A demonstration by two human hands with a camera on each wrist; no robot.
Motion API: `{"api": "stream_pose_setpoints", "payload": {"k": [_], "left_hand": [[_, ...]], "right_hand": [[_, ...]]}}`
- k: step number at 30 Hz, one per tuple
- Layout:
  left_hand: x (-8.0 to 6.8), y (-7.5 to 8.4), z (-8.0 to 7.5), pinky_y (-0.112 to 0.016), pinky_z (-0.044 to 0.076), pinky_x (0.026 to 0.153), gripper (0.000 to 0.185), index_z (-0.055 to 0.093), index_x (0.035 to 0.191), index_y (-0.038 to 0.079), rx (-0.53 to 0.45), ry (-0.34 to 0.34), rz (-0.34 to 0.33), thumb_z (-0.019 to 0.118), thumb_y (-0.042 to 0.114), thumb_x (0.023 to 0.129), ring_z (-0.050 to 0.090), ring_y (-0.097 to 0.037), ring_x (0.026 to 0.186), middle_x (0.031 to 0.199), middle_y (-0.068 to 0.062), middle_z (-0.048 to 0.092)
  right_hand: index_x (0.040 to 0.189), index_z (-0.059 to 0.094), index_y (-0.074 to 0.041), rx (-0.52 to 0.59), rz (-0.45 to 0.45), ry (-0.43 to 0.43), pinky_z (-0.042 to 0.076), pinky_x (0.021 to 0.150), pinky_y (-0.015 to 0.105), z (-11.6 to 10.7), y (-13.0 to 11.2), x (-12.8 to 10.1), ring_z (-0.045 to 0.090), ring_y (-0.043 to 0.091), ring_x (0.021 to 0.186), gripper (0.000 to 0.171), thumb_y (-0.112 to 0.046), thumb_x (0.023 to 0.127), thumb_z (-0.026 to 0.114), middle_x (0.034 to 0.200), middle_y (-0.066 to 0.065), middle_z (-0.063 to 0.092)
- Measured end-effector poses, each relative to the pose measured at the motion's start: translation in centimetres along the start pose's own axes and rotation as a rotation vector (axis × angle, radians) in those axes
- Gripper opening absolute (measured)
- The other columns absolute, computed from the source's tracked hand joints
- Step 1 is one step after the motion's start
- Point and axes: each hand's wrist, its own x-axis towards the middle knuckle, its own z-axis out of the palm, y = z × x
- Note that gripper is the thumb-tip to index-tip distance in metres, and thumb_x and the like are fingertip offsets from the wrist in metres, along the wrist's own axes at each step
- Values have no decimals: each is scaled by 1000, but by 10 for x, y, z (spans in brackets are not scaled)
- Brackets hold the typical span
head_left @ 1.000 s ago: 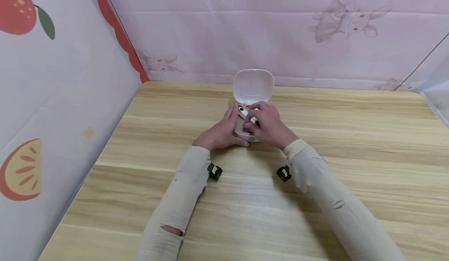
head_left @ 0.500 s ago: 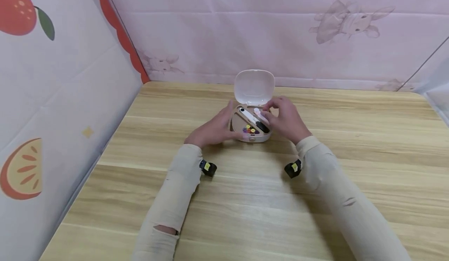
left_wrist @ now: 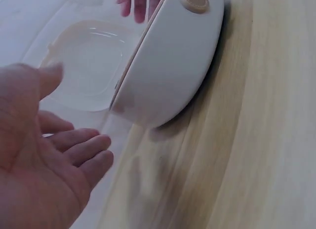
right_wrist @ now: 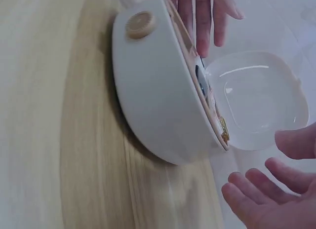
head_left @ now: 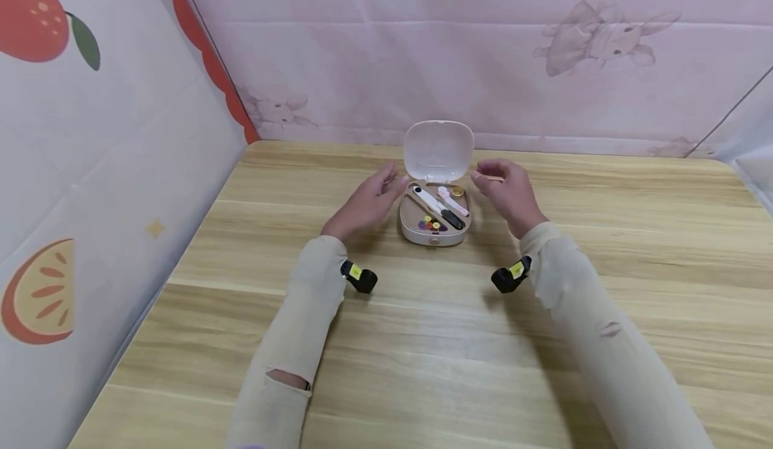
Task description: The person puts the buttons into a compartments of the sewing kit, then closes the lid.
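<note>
On the wooden table (head_left: 604, 247): sewing kit case (head_left: 433, 233), lid (head_left: 437, 150) raised, contents exposed; left hand (head_left: 366, 202) and right hand (head_left: 508, 192) flanking it, fingers relaxed, holding nothing.

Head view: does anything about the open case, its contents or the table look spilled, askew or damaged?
Nothing stands out. The case sits flat on the table, its lid upright, with the white-and-black tool and small coloured pieces inside the tray. The left hand and right hand flank it, holding nothing.
</note>
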Motion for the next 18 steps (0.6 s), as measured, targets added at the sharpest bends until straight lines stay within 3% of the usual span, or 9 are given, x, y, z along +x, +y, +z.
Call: {"api": "stream_pose_setpoints", "payload": {"k": [3, 5, 10, 18], "left_hand": [[8, 1, 3, -38, 27, 120, 69, 21, 162, 12, -53, 90, -25, 36, 52, 108, 36, -22, 146, 161, -8, 36], [13, 1, 5, -36, 31, 118, 64, 25, 161, 11, -152, 131, -53, 37, 47, 109, 40, -21, 143, 158, -8, 41], [22, 6, 10, -29, 40, 111, 57, 32, 159, 8, -393, 191, -106, 41, 37, 110, 49, -20, 137, 155, -8, 46], [30, 13, 14, -31, 45, 107, 52, 37, 157, 13, -437, 225, -82, 42, 33, 110, 55, -16, 129, 156, -5, 44]], "right_hand": [[149, 42, 8, 140, 38, -45, 43, 110, 39, 1, 1, 3, 46, 34, 136, 50, -11, 104, 54, 149, 23, 46], [152, 36, 7, 218, 58, -73, 40, 112, 39, 1, 1, 5, 42, 35, 141, 52, -9, 106, 51, 153, 24, 41], [158, 31, 0, 283, 83, -109, 38, 114, 40, 3, -1, 8, 38, 31, 144, 54, -9, 107, 47, 159, 18, 36], [159, 29, -6, 324, 70, -138, 36, 115, 40, 5, -6, 9, 40, 29, 144, 55, -9, 107, 47, 161, 16, 34]]}}
